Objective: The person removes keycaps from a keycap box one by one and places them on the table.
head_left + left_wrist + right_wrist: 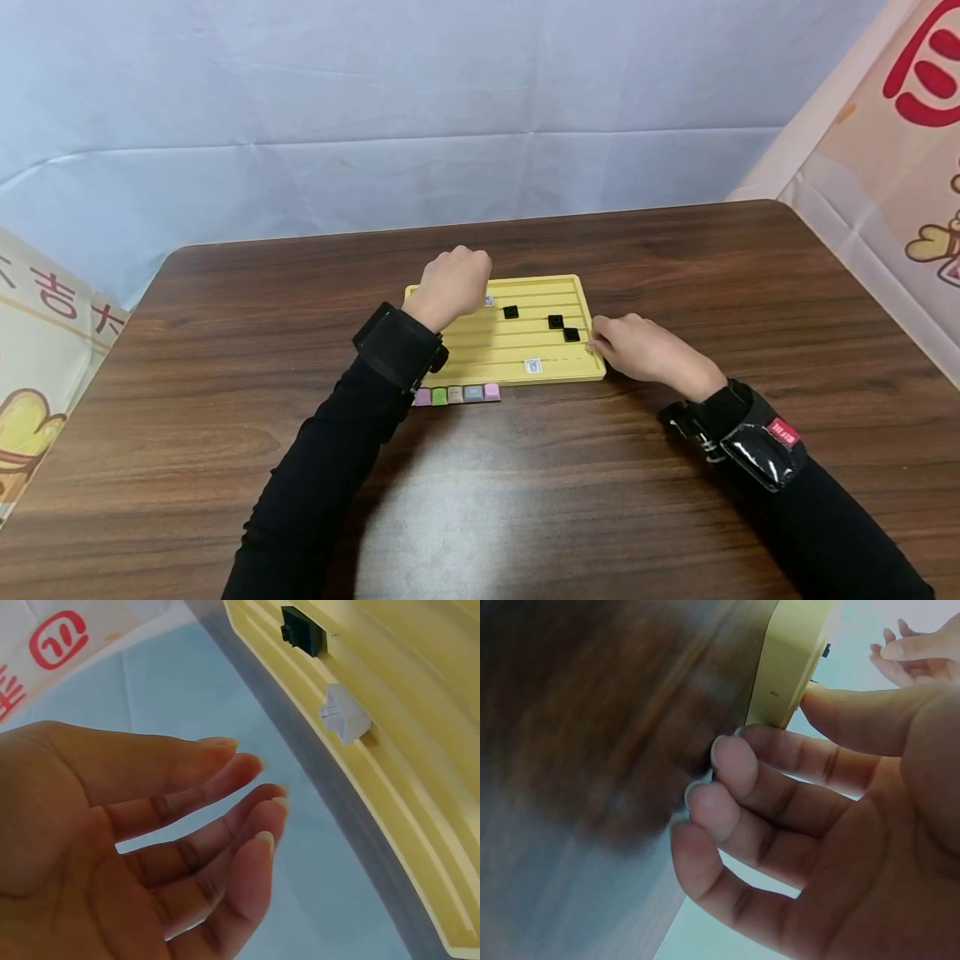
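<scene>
A ridged yellow tray (480, 354) lies on the table, with black square pieces (511, 312) on its ridges. White printed pieces sit near its front (532, 366) and back; the back white piece (345, 714) has tapered sides like a keycap. My left hand (453, 287) is over the tray's back left part, fingers loosely bent and nothing between them. At the tray's right edge, my right hand (637, 350) pinches the rim: thumb on top, index fingertip at the lower side, other fingers curled beside it.
A row of small coloured keycap-like blocks (456, 395) lies along the tray's front left edge, partly hidden by the left wrist. The brown wooden table (750, 292) ends at a pale blue cloth (450, 167). Printed banners (885, 208) hang at both sides.
</scene>
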`<action>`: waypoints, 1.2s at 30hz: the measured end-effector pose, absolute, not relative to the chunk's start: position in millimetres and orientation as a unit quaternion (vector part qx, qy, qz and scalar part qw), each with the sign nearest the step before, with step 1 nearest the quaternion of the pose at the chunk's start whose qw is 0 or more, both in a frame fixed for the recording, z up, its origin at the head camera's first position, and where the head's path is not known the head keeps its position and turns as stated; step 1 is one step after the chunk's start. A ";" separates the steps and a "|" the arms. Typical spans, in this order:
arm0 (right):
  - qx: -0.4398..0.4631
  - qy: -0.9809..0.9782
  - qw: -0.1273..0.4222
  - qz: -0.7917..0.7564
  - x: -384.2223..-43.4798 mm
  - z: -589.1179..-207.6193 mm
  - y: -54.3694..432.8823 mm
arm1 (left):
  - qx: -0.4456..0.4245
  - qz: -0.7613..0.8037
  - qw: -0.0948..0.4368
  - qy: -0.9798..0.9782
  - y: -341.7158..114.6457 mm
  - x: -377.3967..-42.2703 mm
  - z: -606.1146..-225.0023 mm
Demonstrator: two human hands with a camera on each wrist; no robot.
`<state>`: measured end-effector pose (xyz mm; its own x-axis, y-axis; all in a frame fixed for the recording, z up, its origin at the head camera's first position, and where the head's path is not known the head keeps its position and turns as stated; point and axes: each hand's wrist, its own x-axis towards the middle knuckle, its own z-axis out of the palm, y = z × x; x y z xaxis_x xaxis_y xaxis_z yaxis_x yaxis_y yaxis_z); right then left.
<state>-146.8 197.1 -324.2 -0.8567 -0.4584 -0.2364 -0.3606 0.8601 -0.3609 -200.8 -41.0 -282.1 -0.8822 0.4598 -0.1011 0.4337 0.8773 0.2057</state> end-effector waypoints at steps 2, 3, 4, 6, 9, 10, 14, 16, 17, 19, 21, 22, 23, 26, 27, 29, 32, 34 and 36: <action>-0.215 0.951 0.158 -0.154 -146.8 -324.3 197.0 | 0.231 0.090 0.078 0.966 -39.4 -204.6 -282.8; -0.216 0.951 0.158 -0.155 -147.0 -324.4 196.9 | 0.231 0.093 0.082 0.965 -38.8 -206.2 -283.2; -0.217 0.951 0.157 -0.156 -147.1 -324.6 196.8 | 0.230 0.095 0.088 0.965 -38.1 -207.9 -283.8; -0.217 0.951 0.157 -0.156 -147.4 -324.7 196.4 | 0.228 0.098 0.098 0.964 -37.2 -210.9 -285.6; -0.218 0.950 0.157 -0.157 -147.8 -324.6 195.9 | 0.228 0.104 0.108 0.962 -36.3 -214.1 -289.1; -0.218 0.950 0.157 -0.156 -147.9 -324.7 195.8 | 0.229 0.103 0.109 0.962 -36.0 -215.0 -290.3; -0.220 0.950 0.157 -0.155 -148.6 -325.1 196.0 | 0.231 0.097 0.112 0.962 -35.4 -218.7 -295.4; -0.220 0.950 0.157 -0.154 -148.9 -325.3 196.3 | 0.230 0.092 0.115 0.962 -35.1 -220.3 -297.8; -0.219 0.951 0.157 -0.154 -148.9 -325.3 196.4 | 0.228 0.090 0.118 0.962 -35.0 -220.9 -298.8; -0.219 0.951 0.156 -0.153 -148.9 -325.3 196.6 | 0.227 0.085 0.122 0.962 -35.0 -221.6 -300.6; -0.218 0.951 0.156 -0.152 -148.9 -325.2 196.7 | 0.226 0.080 0.125 0.963 -35.0 -221.6 -301.8; -0.218 0.951 0.156 -0.152 -148.9 -325.3 196.8 | 0.227 0.078 0.126 0.963 -35.1 -221.6 -302.3; -0.218 0.951 0.156 -0.152 -148.8 -325.2 196.7 | 0.227 0.078 0.127 0.962 -35.2 -221.4 -302.7; -0.217 0.951 0.157 -0.152 -148.9 -325.3 196.7 | 0.229 0.077 0.126 0.962 -35.3 -221.2 -304.2; -0.217 0.951 0.157 -0.151 -148.9 -325.2 196.7 | 0.230 0.078 0.126 0.962 -35.4 -221.3 -304.7; -0.218 0.952 0.157 -0.150 -148.9 -325.1 196.7 | 0.230 0.079 0.125 0.962 -35.6 -221.3 -305.4; -0.219 0.952 0.154 -0.150 -148.7 -324.9 196.9 | 0.230 0.079 0.122 0.962 -35.8 -221.5 -306.1; -0.220 0.952 0.153 -0.150 -148.7 -324.8 196.9 | 0.230 0.078 0.122 0.962 -36.0 -221.8 -306.3; -0.220 0.952 0.151 -0.150 -148.6 -324.8 196.7 | 0.230 0.077 0.123 0.962 -36.1 -222.1 -306.7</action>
